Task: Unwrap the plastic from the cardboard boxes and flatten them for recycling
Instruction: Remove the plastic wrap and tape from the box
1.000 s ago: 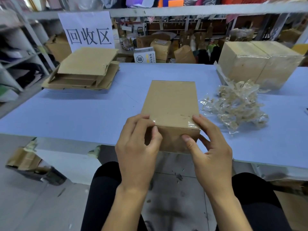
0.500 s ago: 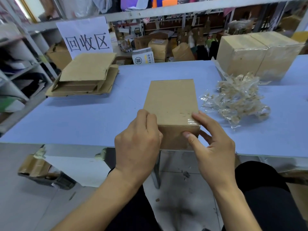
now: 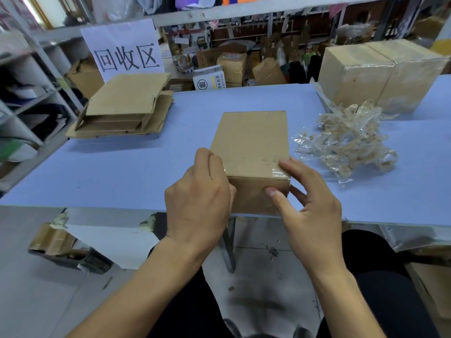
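A brown cardboard box (image 3: pixel 251 140) wrapped in clear plastic stands at the near edge of the blue table (image 3: pixel 127 172). My left hand (image 3: pixel 199 201) is curled at the box's near left corner, fingers on the plastic there. My right hand (image 3: pixel 305 203) holds the near right corner, with its thumb on the front face and fingers on top. A heap of crumpled clear plastic (image 3: pixel 346 142) lies to the right of the box. Flattened cardboard (image 3: pixel 124 106) is stacked at the far left. Two wrapped boxes (image 3: pixel 380 71) stand at the far right.
A white paper sign (image 3: pixel 127 52) stands behind the flattened stack. Shelving with clutter runs along the left, and more cartons fill the area behind the table. Taped cardboard scraps lie on the floor at lower left (image 3: pixel 56 240). My dark-clothed legs are under the table edge.
My left hand has shifted from the front face to the box's near left corner, its fingers curling over the edge. My right hand has stayed at the right corner. The view tilted slightly.
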